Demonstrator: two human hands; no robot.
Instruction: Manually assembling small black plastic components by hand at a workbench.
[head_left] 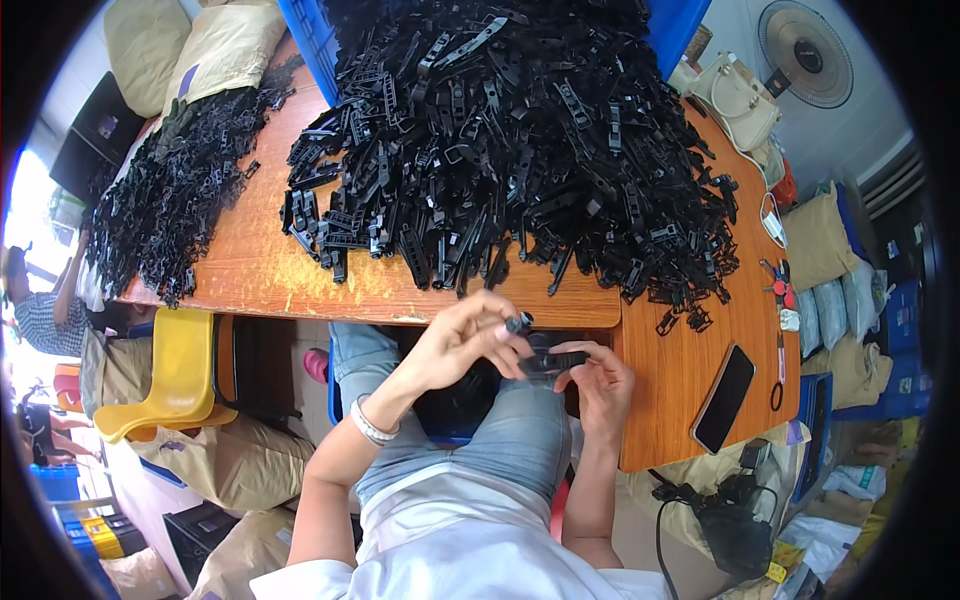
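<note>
White shirt fabric (490, 555) lies nearest the head camera, above blue jeans (510, 440) on the seated person's legs. Over the lap, just in front of the table edge, the left hand (465, 345) pinches a small dark piece (520, 324) between thumb and fingertips, a pale bracelet (372, 423) around its wrist. Beside it, the right hand (600, 385) grips a longer black part (556, 362) between thumb and curled fingers; blur hides its outline, and I cannot tell whether the left fingers touch it too. Beyond the hands, a large heap of black parts (520, 160) spills from a blue crate (315, 50) across the wooden table (240, 280). A second heap (180, 200) spreads at the left. On the right-hand section lie a phone (724, 400) and red-handled pliers (778, 285). Left of the person stands a yellow chair (180, 375).
</note>
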